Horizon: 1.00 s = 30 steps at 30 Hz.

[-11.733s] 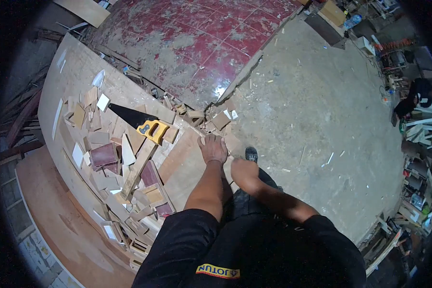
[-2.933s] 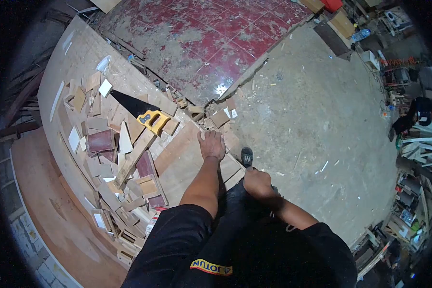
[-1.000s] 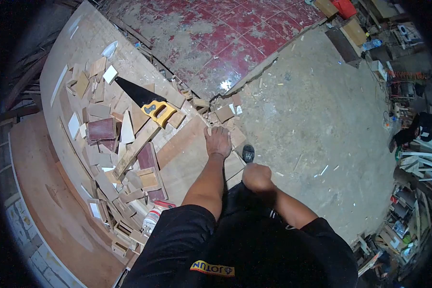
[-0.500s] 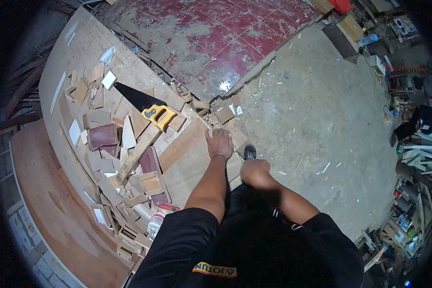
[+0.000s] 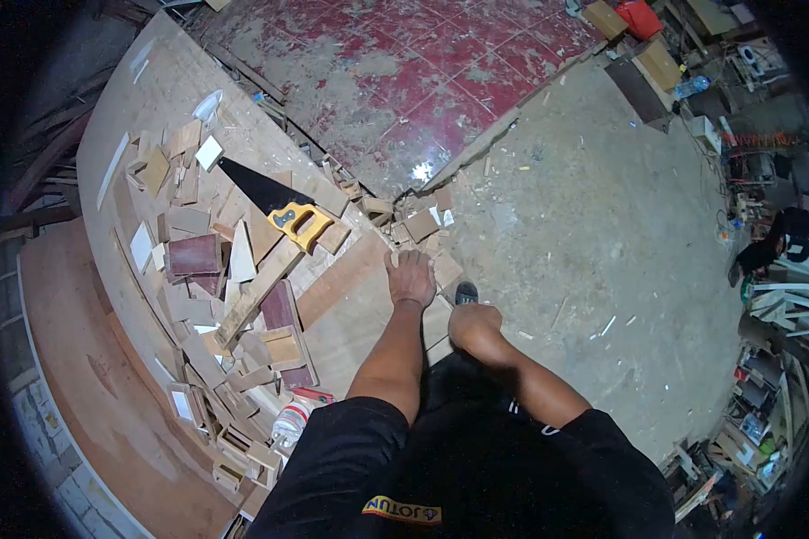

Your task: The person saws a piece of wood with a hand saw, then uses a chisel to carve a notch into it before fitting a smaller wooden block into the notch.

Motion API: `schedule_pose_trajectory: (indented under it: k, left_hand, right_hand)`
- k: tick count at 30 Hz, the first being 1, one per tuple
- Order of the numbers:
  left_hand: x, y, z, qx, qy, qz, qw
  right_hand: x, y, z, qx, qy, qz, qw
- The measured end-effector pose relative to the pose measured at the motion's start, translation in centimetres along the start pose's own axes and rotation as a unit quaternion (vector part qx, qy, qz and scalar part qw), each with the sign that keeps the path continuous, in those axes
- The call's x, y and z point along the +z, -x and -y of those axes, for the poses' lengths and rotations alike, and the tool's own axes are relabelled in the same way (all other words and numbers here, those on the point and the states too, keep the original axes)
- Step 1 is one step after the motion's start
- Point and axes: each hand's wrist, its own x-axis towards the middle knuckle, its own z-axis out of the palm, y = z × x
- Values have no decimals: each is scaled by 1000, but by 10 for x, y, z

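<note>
Floor far: you see worn red tiles (image 5: 395, 63), dusty, with one bright light reflection.
Floor right: grey concrete (image 5: 593, 207), littered with wood chips.
Right edge: cluttered shelves (image 5: 768, 359) and tools.

We see the desk (image 5: 153, 108) on the left and the floor (image 5: 584, 207) on the right. Many wood scraps (image 5: 193, 260) lie on the desk. A saw (image 5: 279, 202) lies on top of them. Our left hand (image 5: 411, 277) rests on a board (image 5: 351, 305) at the desk's edge. Our right hand (image 5: 473, 325) is just beside it, off the edge. A bottle (image 5: 289, 424) lies near us on the desk.
</note>
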Motion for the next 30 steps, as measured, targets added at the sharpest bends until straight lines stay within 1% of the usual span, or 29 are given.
schedule_pose_trajectory:
  k: [1, 2, 4, 5, 6, 8, 12, 14, 15, 17, 18, 20, 22, 23, 24, 27, 29, 30]
  left_hand:
    - [1, 0, 0, -1, 1, 0, 1000]
    - [2, 1, -1, -2, 2, 1, 1000]
    - [3, 2, -1, 0, 3, -2, 1000]
    - [3, 1, -1, 3, 2, -11, 1000]
    - [2, 2, -1, 4, 0, -11, 1000]
    - [0, 1, -2, -1, -5, -5, 1000]
    - [-1, -1, -3, -2, -6, 5, 1000]
    - [1, 1, -2, -1, -12, 8, 1000]
    - [2, 1, -1, -1, -11, 10, 1000]
    - [3, 1, -1, -5, -7, 14, 1000]
    - [3, 1, -2, -5, -5, 14, 1000]
    - [0, 1, -2, -4, -3, 12, 1000]
    - [0, 1, -1, -4, -7, 5, 1000]
    - [1, 1, -2, -2, -9, 0, 1000]
    - [2, 2, -3, -2, -10, -1, 1000]
    - [2, 1, -1, -2, -13, -2, 1000]
    - [1, 1, -2, -5, -4, -2, 1000]
    - [2, 2, -2, -3, -2, 0, 1000]
  right_hand:
    - [0, 0, 2, 7, -6, -1, 1000]
    - [10, -16, 2, 7, -6, 1, 1000]
    - [36, -61, 0, -15, -6, -25, 1000]
    - [28, -62, 3, -43, -8, -13, 999]
    - [34, -68, 4, -45, -10, -13, 999]
    - [48, -86, 8, -22, -28, -75, 997]
    - [48, -64, -1, -26, -48, -99, 994]
    - [41, -26, -9, -31, 14, -65, 997]
    - [37, -5, -15, -31, 15, -63, 997]
    - [28, 27, -25, -83, 31, -48, 995]
    - [31, 25, -25, -82, 33, -48, 995]
    - [40, 10, -20, -26, -3, -54, 998]
    - [58, -41, -12, -49, -7, -105, 993]
    - [56, -60, -4, -37, -28, -123, 991]
    - [54, -72, 2, -24, -49, -141, 989]
    - [65, -76, -6, -31, -80, -155, 984]
    - [66, -43, -22, -52, 16, -131, 990]
    - [71, -32, -33, -43, 14, -73, 996]
